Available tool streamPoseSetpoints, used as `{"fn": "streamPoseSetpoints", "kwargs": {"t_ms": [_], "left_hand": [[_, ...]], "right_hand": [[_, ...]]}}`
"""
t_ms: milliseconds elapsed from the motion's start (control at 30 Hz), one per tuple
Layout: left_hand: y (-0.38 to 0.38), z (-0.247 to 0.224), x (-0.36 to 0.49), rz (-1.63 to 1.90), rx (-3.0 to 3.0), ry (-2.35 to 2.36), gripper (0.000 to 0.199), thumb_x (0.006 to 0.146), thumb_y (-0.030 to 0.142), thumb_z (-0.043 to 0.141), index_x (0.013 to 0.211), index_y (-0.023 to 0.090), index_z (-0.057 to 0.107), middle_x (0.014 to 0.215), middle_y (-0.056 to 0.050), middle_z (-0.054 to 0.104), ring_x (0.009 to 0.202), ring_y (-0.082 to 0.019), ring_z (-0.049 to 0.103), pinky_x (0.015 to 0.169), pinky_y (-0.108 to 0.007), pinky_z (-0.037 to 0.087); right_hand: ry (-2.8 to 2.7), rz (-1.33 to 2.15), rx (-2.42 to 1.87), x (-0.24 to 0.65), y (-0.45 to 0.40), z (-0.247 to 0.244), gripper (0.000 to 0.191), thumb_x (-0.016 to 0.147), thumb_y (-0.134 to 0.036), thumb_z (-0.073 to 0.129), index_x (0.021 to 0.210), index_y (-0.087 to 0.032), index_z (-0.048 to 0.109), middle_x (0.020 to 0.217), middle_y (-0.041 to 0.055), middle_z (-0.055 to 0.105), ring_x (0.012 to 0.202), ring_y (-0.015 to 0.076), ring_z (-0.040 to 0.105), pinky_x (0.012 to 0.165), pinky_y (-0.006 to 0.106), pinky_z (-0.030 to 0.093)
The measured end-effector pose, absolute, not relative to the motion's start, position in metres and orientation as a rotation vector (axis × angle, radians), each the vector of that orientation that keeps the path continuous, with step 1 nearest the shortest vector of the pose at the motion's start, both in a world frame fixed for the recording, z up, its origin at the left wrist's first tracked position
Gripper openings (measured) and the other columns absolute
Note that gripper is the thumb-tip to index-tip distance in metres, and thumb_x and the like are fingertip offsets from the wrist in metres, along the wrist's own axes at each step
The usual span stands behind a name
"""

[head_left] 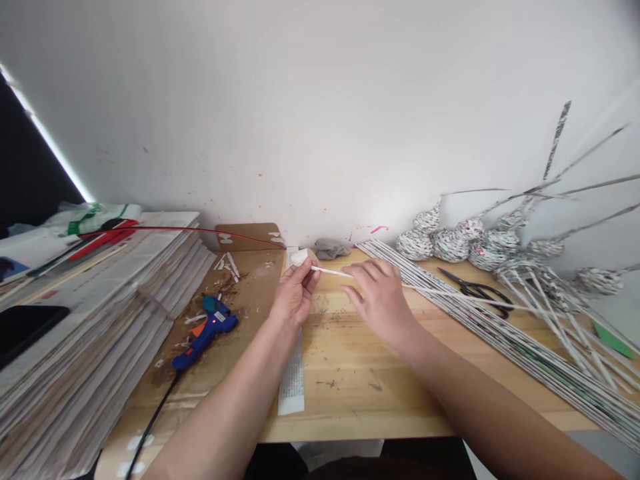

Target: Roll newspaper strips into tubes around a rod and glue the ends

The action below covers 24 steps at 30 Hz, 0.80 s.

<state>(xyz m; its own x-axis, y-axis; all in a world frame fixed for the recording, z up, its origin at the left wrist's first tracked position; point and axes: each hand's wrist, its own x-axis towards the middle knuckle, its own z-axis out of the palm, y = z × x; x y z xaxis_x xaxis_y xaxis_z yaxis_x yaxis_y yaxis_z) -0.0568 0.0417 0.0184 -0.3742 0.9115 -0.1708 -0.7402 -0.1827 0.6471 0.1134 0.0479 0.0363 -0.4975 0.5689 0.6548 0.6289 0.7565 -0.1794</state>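
My left hand (295, 293) pinches one end of a thin white rolled paper tube (331, 271) between thumb and fingertips. My right hand (377, 293) lies farther along that tube, its fingers curved over it and its thumb lower, a little apart. Beyond the right hand the tube runs on to the right, above the other sticks. Just behind my left fingers sits a small white roll (301, 256), partly hidden. A printed paper strip (291, 383) lies beneath my left wrist on the wooden table (345, 400).
A blue glue gun (205, 337) lies on cardboard (250, 300) at left, beside a tall stack of folded paper (145, 293). At right are a bundle of paper tubes (475, 327), black scissors (477, 291) and several woven paper gourd shapes (415, 243). A grey cloth (331, 249) rests against the wall.
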Motion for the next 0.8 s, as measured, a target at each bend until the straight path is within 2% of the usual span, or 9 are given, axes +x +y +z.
{"fn": "streamPoseSetpoints", "kwargs": {"t_ms": [133, 300, 500, 633, 800], "left_hand": [[0.042, 0.017, -0.056, 1.798, 0.312, 0.792, 0.005, 0.077, 0.006, 0.064, 0.076, 0.010, 0.067, 0.072, -0.003, 0.068, 0.066, -0.009, 0.066, 0.057, -0.012, 0.055], [0.044, 0.017, -0.058, 1.771, 0.317, 0.784, 0.007, 0.078, 0.006, 0.064, 0.072, 0.009, 0.066, 0.071, -0.004, 0.067, 0.067, -0.009, 0.067, 0.057, -0.011, 0.055], [0.043, 0.015, -0.056, 1.739, 0.312, 0.824, 0.007, 0.077, 0.006, 0.065, 0.071, 0.009, 0.064, 0.069, -0.004, 0.066, 0.065, -0.008, 0.066, 0.056, -0.010, 0.054], [0.041, 0.013, -0.050, 1.736, 0.389, 0.838, 0.012, 0.070, 0.009, 0.073, 0.069, 0.010, 0.061, 0.070, -0.002, 0.065, 0.069, -0.011, 0.067, 0.057, -0.013, 0.055], [0.038, 0.008, -0.043, 1.700, 0.489, 0.830, 0.018, 0.065, 0.014, 0.078, 0.072, 0.011, 0.062, 0.070, -0.002, 0.066, 0.068, -0.011, 0.066, 0.057, -0.014, 0.054]], "right_hand": [[-2.347, 0.003, -1.072, 0.121, 0.059, 0.036, 0.027, 0.094, -0.033, 0.044, 0.089, -0.019, 0.066, 0.075, 0.0071, 0.067, 0.070, 0.0200, 0.057, 0.067, 0.031, 0.035], [-2.411, 0.350, -1.068, 0.123, 0.055, 0.038, 0.031, 0.094, -0.034, 0.041, 0.080, -0.020, 0.065, 0.065, 0.0032, 0.063, 0.058, 0.0155, 0.054, 0.056, 0.027, 0.031], [-2.340, 0.977, -1.100, 0.131, 0.059, 0.046, 0.033, 0.094, -0.034, 0.037, 0.084, -0.020, 0.065, 0.061, -0.0001, 0.062, 0.053, 0.0129, 0.056, 0.052, 0.024, 0.034], [-2.297, 0.857, -1.058, 0.125, 0.058, 0.042, 0.026, 0.091, -0.035, 0.045, 0.082, -0.019, 0.064, 0.067, 0.0002, 0.064, 0.057, 0.0126, 0.054, 0.053, 0.024, 0.032], [-2.278, 0.584, -0.997, 0.110, 0.051, 0.034, 0.025, 0.089, -0.035, 0.050, 0.076, -0.019, 0.064, 0.057, -0.0016, 0.055, 0.050, 0.0110, 0.043, 0.052, 0.025, 0.026]]}}
